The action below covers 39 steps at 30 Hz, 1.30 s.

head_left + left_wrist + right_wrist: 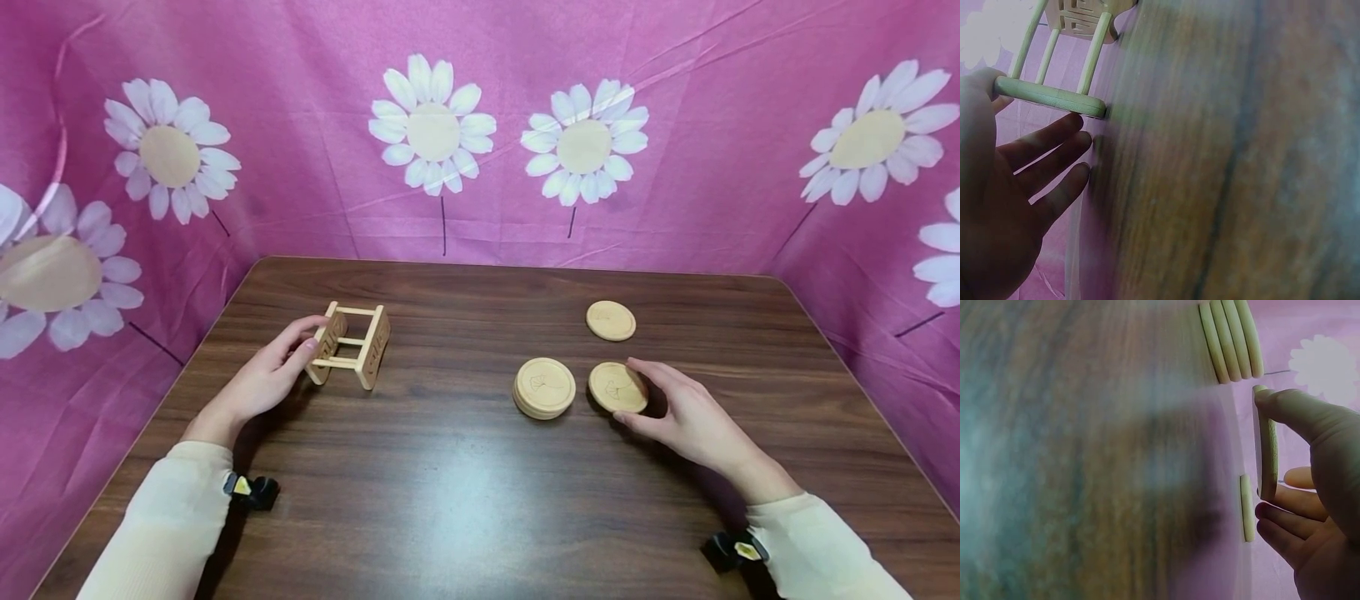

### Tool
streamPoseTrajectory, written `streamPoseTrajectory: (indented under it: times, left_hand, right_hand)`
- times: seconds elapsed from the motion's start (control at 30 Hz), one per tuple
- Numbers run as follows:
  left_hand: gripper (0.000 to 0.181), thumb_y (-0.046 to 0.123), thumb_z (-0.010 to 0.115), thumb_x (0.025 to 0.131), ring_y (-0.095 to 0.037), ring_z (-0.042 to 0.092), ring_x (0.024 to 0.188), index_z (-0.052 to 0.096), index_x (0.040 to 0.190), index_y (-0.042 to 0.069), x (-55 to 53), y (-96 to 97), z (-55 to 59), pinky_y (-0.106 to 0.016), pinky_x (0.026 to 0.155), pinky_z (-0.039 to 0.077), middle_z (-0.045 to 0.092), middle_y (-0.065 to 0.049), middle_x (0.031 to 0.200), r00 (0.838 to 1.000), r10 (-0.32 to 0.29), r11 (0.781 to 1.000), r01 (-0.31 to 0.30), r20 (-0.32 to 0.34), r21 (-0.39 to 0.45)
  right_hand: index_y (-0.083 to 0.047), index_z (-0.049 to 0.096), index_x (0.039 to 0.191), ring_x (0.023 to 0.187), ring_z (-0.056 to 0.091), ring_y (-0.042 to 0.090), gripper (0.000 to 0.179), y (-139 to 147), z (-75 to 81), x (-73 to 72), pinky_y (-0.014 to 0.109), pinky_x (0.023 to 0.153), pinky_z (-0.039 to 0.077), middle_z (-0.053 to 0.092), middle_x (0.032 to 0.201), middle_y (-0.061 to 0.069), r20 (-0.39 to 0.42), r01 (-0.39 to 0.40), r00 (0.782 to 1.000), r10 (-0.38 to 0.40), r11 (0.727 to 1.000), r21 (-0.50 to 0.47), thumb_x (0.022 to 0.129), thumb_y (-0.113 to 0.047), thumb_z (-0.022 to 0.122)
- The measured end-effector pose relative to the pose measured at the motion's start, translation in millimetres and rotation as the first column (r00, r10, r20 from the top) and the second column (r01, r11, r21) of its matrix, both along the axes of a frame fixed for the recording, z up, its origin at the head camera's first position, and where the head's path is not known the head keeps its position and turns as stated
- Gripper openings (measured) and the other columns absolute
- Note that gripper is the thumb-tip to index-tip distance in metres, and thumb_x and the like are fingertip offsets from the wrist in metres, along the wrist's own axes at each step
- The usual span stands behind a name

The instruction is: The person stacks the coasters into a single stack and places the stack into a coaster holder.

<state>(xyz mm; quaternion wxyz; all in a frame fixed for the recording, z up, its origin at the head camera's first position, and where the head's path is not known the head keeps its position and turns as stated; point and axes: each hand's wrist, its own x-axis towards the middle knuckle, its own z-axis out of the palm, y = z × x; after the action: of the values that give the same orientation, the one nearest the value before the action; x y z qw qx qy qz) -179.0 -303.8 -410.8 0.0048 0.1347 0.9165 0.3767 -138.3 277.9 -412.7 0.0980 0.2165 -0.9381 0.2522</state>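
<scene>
The stack (543, 388) of round coasters lies nearer to the right hand (693, 421), while the rack (374, 348) stands well to the left of the stack, its rods running sideways towards it. Just right of the stack, the right hand, partly open, pinches one coaster (617, 388) at the edges between thumb and finger; it seems raised from the table (450, 508), though the wrist view is blurred there. A loose coaster (611, 321) lies beyond the stack, to its right. The left hand (262, 379) holds the rack's outer side with thumb and forefinger, the other fingers spread.
</scene>
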Motion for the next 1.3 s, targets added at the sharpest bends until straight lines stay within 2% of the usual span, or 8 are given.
streamPoseTrajectory:
  times: [0.13, 0.37, 0.5, 0.67, 0.93, 1.3]
  left_hand:
    - [0.044, 0.025, 0.041, 0.118, -0.018, 0.059, 0.111, 0.045, 0.162, 0.017, -0.1, -0.3, 0.1, -0.035, 0.094, 0.046, 0.068, -0.023, 0.133, 1.0, 0.001, 1.0, -0.001, 0.001, -0.001]
    - [0.044, 0.025, 0.042, 0.118, -0.011, 0.06, 0.108, 0.045, 0.161, 0.017, -0.6, -0.5, 0.5, -0.029, 0.093, 0.045, 0.069, -0.021, 0.131, 1.0, 0.0, 1.0, 0.0, -0.01, 0.006]
    - [0.043, 0.024, 0.042, 0.118, -0.006, 0.059, 0.105, 0.046, 0.161, 0.017, -1.1, -0.4, -0.1, -0.026, 0.091, 0.045, 0.07, -0.021, 0.13, 1.0, -0.002, 1.0, 0.002, -0.017, 0.013]
    - [0.043, 0.024, 0.042, 0.118, -0.007, 0.06, 0.105, 0.046, 0.161, 0.017, -1.9, -0.2, -0.5, -0.027, 0.09, 0.045, 0.071, -0.021, 0.129, 1.0, -0.006, 1.0, 0.006, -0.019, 0.019]
    - [0.043, 0.02, 0.043, 0.118, -0.004, 0.061, 0.1, 0.046, 0.16, 0.015, -2.7, 0.7, -1.1, -0.026, 0.089, 0.046, 0.072, -0.022, 0.126, 0.999, -0.019, 0.999, 0.02, -0.027, 0.04]
    - [0.044, 0.022, 0.042, 0.118, -0.007, 0.061, 0.101, 0.045, 0.161, 0.016, -2.1, -0.9, -1.6, -0.029, 0.088, 0.047, 0.071, -0.021, 0.128, 1.0, -0.003, 1.0, 0.004, -0.013, 0.021]
  right_hand:
    - [0.001, 0.063, 0.145, 0.126, 0.067, 0.041, 0.074, -1, 1.9, 0.1, 0.006, 0.106, 0.031, 0.071, 0.138, 0.022, 0.003, 0.004, 1.0, -0.004, 1.0, -0.009, 0.083, -0.024, 0.095]
    - [0.001, 0.063, 0.145, 0.122, 0.069, 0.037, 0.074, -4, 5.7, -0.3, 0.013, 0.103, 0.038, 0.072, 0.137, 0.021, -0.007, 0.014, 1.0, -0.014, 1.0, -0.009, 0.082, -0.024, 0.095]
    - [0.001, 0.063, 0.144, 0.121, 0.069, 0.037, 0.074, -6, 6.1, -1.0, 0.006, 0.104, 0.033, 0.072, 0.136, 0.021, -0.012, 0.007, 1.0, -0.008, 1.0, -0.019, 0.082, -0.023, 0.095]
    - [0.001, 0.064, 0.143, 0.12, 0.07, 0.037, 0.073, -8, 5.8, -1.6, 0.001, 0.103, 0.029, 0.073, 0.136, 0.021, -0.021, 0.003, 1.0, -0.004, 0.999, -0.033, 0.081, -0.022, 0.096]
    - [0.001, 0.064, 0.143, 0.126, 0.067, 0.04, 0.073, -9, 4.3, -3.7, -0.002, 0.108, 0.021, 0.072, 0.137, 0.021, -0.035, -0.023, 0.999, 0.021, 0.998, -0.056, 0.08, -0.02, 0.096]
    - [0.002, 0.066, 0.141, 0.124, 0.069, 0.038, 0.07, -15, 5.1, -4.7, 0.0, 0.107, 0.025, 0.073, 0.135, 0.019, -0.036, -0.021, 0.999, 0.019, 0.998, -0.059, 0.081, -0.02, 0.096]
